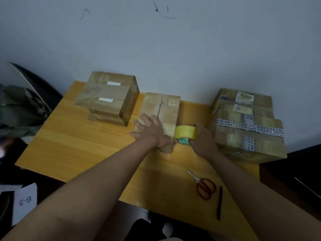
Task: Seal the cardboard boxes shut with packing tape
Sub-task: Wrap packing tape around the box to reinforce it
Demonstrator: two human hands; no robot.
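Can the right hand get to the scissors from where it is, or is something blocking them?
Probably yes: the scissors lie bare on the table beside the right forearm, nothing over them. But the right hand grips the tape roll.

Scuffed pale wall (pixel 173 40) behind a yellow wooden table (pixel 73 145); dim light; dark chair (pixel 40 87) left.

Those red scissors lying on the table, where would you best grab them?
By the red handle loops, coming straight down from above. The scissors lie flat and closed on the table, loops nearest the person, blades pointing away, with the black pen close on their right.
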